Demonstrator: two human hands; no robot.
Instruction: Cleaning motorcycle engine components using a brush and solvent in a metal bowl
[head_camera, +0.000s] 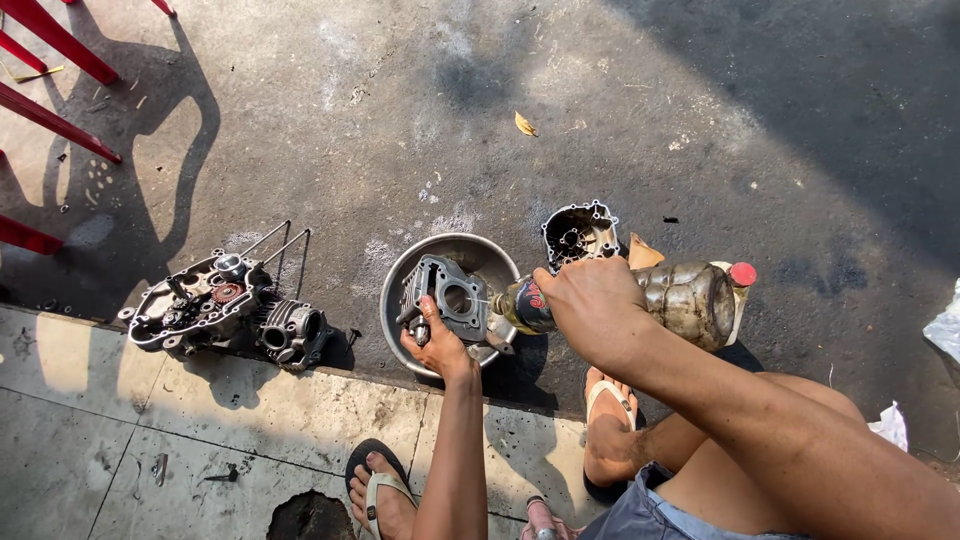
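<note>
Two hands work: left hand (437, 345) clamps a heavy, oily grey metal cylinder block (446, 298); right hand (592, 300) grips a slippery brown bottle (525, 306) at its body.

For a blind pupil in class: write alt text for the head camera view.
The left hand holds a grey engine part over a metal bowl, while the right hand tips a plastic bottle toward it. An engine casing sits left on the concrete ground.
</note>
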